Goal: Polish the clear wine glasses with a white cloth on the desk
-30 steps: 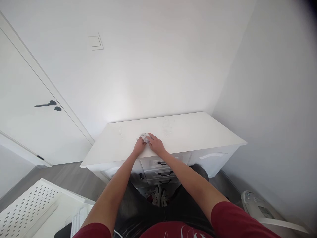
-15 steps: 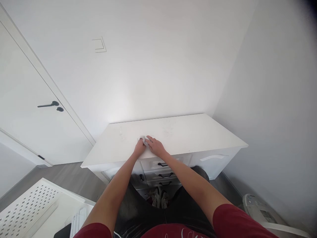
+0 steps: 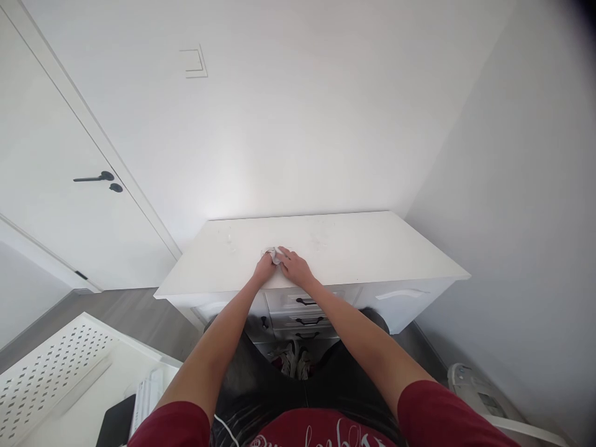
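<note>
Both hands meet at a small crumpled white thing [image 3: 275, 255], which looks like a tissue or thin cloth, on top of a white cabinet [image 3: 372, 248]. My left hand [image 3: 265, 268] is closed, its fingers curled round the left side of it. From the right, my right hand [image 3: 295, 267] presses its fingers on the same white piece. The fingers partly hide it, so its full shape does not show. Faint smudges or wet marks lie on the cabinet top around the hands.
Dark-handled drawers [image 3: 307, 321] are in the cabinet front, close to my legs. A white door [image 3: 46, 167] with a black handle stands left. At lower left is a white perforated unit [image 3: 51, 366] with a dark flat item; a pale appliance [image 3: 475, 391] is at lower right.
The view has shifted slightly, so the wall switch and door handle sit higher. Both hands stay together on the white piece, with the right fingers a little more stretched.
</note>
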Available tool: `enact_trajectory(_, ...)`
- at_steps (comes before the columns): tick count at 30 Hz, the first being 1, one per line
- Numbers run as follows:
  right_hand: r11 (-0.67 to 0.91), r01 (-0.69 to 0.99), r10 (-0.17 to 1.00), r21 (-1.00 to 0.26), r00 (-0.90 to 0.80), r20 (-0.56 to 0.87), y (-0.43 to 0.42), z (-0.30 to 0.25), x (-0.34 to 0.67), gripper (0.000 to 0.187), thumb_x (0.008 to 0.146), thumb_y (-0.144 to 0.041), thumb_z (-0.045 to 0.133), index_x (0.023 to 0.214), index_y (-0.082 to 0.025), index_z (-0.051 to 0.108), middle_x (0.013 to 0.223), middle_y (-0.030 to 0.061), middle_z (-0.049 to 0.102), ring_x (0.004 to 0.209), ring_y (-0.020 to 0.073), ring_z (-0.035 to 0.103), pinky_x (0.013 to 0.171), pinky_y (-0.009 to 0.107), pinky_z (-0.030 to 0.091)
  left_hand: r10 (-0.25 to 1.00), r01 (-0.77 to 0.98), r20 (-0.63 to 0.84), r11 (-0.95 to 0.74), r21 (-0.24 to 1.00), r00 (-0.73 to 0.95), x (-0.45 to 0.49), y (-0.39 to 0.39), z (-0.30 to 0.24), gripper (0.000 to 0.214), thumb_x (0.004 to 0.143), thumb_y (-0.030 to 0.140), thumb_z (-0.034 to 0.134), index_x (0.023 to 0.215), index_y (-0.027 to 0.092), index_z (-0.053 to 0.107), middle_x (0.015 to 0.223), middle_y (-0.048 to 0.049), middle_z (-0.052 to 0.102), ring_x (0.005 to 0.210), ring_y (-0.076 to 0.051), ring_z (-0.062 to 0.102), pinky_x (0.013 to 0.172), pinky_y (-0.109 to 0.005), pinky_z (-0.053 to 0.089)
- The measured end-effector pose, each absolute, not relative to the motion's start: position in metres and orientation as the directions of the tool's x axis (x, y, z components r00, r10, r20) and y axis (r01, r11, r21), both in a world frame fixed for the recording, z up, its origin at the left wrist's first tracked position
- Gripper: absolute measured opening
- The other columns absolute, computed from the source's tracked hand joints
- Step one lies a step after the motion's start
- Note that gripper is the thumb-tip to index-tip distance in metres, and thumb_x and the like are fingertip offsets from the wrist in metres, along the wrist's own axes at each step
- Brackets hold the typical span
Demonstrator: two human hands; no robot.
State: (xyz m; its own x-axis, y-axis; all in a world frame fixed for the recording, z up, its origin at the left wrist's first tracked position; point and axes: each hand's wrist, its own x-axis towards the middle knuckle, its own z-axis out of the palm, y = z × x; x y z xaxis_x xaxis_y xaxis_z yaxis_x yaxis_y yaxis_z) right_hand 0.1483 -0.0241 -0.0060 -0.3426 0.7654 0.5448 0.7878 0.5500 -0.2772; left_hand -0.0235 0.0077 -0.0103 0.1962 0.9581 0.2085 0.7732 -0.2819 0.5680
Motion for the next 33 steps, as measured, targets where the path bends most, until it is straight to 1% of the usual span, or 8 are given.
enact_trajectory(2,0.554,0.788,0.770,-0.268,-0.362,0.526,-0.025,-0.005,0.148,0.042,0.096,-0.028,0.043,0.136,-0.029,0.055,0.151,0.0047,0.046,0.111,0.0247,0.058,0.083,0.035,0.055,0.961,0.789,0.196,-0.271,0.552,0.193,-0.023,0.007,-0.010,0.015,0.091,0.017,0.049,0.102,0.017,0.059,0.108,-0.0100,0.061,0.096,-0.022,0.059,0.081,-0.033,0.047)
enact_trajectory(6,0.331,0.858,0.854,-0.393,-0.096,0.511,-0.026,-0.004,0.148,0.044,0.098,-0.032,0.039,0.140,-0.024,0.049,0.147,0.0103,0.048,0.109,0.0262,0.059,0.077,0.035,0.055,0.941,0.758,0.236,-0.336,0.559,0.243,-0.022,0.006,-0.011,0.018,0.094,0.025,0.051,0.110,0.022,0.057,0.113,-0.0068,0.059,0.097,-0.020,0.060,0.081,-0.031,0.047)
enact_trajectory(11,0.466,0.818,0.830,-0.337,-0.272,0.487,-0.026,-0.003,0.149,0.041,0.097,-0.033,0.044,0.137,-0.032,0.052,0.151,0.0034,0.045,0.115,0.0242,0.057,0.079,0.032,0.054,0.941,0.763,0.236,-0.334,0.553,0.242,-0.022,0.003,-0.011,0.022,0.093,0.016,0.046,0.111,0.020,0.057,0.120,-0.0088,0.057,0.102,-0.022,0.059,0.082,-0.033,0.047)
enact_trajectory(17,0.264,0.746,0.903,-0.612,0.031,0.428,-0.022,0.001,0.156,0.047,0.104,-0.040,0.023,0.134,-0.020,0.052,0.113,0.0104,0.068,0.099,0.0236,0.065,0.083,0.035,0.052,0.940,0.680,0.260,-0.339,0.650,0.220,-0.021,-0.002,-0.006,0.030,0.097,0.030,0.047,0.126,0.024,0.051,0.121,-0.0062,0.056,0.101,-0.019,0.059,0.088,-0.034,0.046)
enact_trajectory(24,0.495,0.639,0.832,-0.589,-0.152,0.534,-0.023,-0.001,0.155,0.053,0.101,-0.038,0.029,0.149,-0.017,0.037,0.152,0.0149,0.041,0.138,0.0276,0.043,0.100,0.038,0.046,0.929,0.565,0.343,-0.358,0.744,0.137,-0.025,-0.004,-0.003,0.030,0.100,0.034,0.036,0.122,0.020,0.050,0.114,-0.0092,0.060,0.100,-0.021,0.056,0.091,-0.037,0.044)
enact_trajectory(28,0.396,0.566,0.908,-0.723,-0.121,0.402,-0.017,-0.006,0.159,0.052,0.101,-0.048,0.031,0.141,-0.018,0.046,0.116,0.0135,0.067,0.102,0.0274,0.065,0.085,0.039,0.050,0.926,0.556,0.344,-0.368,0.745,0.153,-0.025,-0.005,-0.001,0.031,0.100,0.042,0.034,0.112,0.020,0.053,0.107,-0.0084,0.063,0.096,-0.022,0.057,0.087,-0.036,0.044)
enact_trajectory(30,0.356,0.551,0.933,-0.755,-0.163,0.320,-0.014,-0.008,0.159,0.047,0.100,-0.051,0.032,0.123,-0.019,0.058,0.091,0.0082,0.070,0.081,0.0246,0.065,0.076,0.036,0.049,0.922,0.535,0.356,-0.379,0.755,0.151,-0.024,-0.004,-0.001,0.035,0.101,0.046,0.032,0.108,0.020,0.054,0.102,-0.0067,0.064,0.091,-0.021,0.058,0.084,-0.035,0.045)
enact_trajectory(33,0.395,0.519,0.916,-0.758,-0.283,0.283,-0.009,-0.009,0.157,0.040,0.096,-0.051,0.042,0.098,-0.020,0.066,0.083,0.0045,0.068,0.076,0.0206,0.062,0.077,0.033,0.047,0.910,0.471,0.374,-0.413,0.779,0.179,-0.024,-0.004,-0.001,0.041,0.101,0.051,0.027,0.105,0.021,0.054,0.096,-0.0041,0.065,0.084,-0.018,0.058,0.080,-0.032,0.045)
